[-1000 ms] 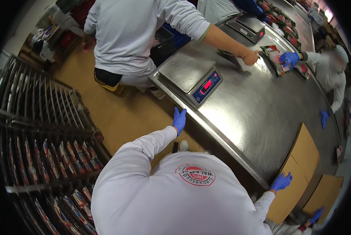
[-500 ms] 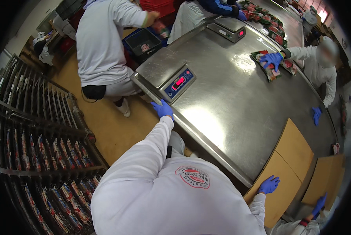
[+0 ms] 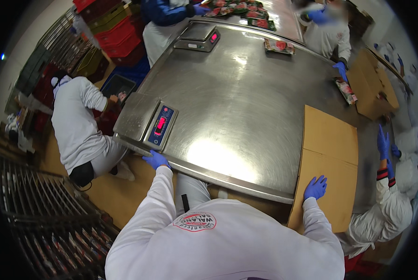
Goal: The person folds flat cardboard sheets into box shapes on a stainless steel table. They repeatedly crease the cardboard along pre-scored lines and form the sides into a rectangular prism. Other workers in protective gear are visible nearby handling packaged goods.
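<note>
My left hand [image 3: 157,160], in a blue glove, rests on the near edge of the steel table [image 3: 232,107], its fingers laid out on the rim. Just above it stands a bench scale [image 3: 160,128] with a lit red display. My right hand [image 3: 316,187], also blue-gloved, lies on a flattened cardboard box [image 3: 330,154], fingers spread. This cardboard covers the right front of the table and overhangs its near edge. Neither hand holds anything.
A second scale [image 3: 199,36] sits at the far left. One printed food pack [image 3: 279,46] lies at the back, another [image 3: 346,90] beside an open cardboard box [image 3: 370,84]. Co-workers stand around the table; one bends over a black crate [image 3: 118,88]. Racks [image 3: 55,233] stand lower left.
My view has swung to the right. The co-worker at left has bent down to the crate. Across the table, a co-worker's hand has left the back pack. My hands keep their places.
</note>
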A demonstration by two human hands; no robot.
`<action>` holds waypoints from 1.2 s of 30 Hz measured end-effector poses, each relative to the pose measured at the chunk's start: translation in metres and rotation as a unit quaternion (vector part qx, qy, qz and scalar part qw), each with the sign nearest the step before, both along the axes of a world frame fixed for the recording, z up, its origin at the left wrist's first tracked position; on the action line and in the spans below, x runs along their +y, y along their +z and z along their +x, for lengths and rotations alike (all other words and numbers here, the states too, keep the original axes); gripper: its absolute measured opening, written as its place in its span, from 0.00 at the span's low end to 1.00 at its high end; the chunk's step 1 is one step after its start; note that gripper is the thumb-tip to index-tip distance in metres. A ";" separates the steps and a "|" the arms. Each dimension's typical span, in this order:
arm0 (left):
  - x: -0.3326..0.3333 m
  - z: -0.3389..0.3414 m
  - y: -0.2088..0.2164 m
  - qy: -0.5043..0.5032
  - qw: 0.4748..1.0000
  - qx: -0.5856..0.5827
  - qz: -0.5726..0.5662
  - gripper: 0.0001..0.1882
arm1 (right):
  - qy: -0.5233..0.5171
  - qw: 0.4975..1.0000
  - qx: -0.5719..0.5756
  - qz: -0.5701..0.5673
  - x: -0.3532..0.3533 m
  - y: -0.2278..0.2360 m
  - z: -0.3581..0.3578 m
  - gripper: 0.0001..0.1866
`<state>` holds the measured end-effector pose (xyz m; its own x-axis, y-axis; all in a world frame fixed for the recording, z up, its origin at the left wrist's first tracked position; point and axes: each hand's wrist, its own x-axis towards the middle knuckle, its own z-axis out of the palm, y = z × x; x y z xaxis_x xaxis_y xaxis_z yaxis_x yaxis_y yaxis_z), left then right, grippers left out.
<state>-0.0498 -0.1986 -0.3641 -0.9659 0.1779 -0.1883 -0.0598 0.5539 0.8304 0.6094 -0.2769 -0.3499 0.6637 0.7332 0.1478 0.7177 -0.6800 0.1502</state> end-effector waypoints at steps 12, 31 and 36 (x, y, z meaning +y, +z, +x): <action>0.003 0.000 -0.004 0.028 0.998 -0.001 0.048 0.36 | -0.014 1.000 0.019 0.014 0.000 0.004 -0.003 0.29; 0.002 -0.002 -0.003 -0.017 0.998 -0.018 0.062 0.38 | -0.010 1.000 -0.011 -0.003 0.003 0.010 -0.005 0.28; 0.002 -0.005 -0.007 -0.030 0.994 -0.020 0.102 0.37 | -0.018 1.000 0.015 -0.011 0.003 0.009 -0.003 0.29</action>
<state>-0.0551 -0.1964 -0.3716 -0.9448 0.2733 -0.1805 -0.0669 0.3785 0.9232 0.6064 -0.2734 -0.3405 0.6934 0.7120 0.1111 0.6974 -0.7018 0.1451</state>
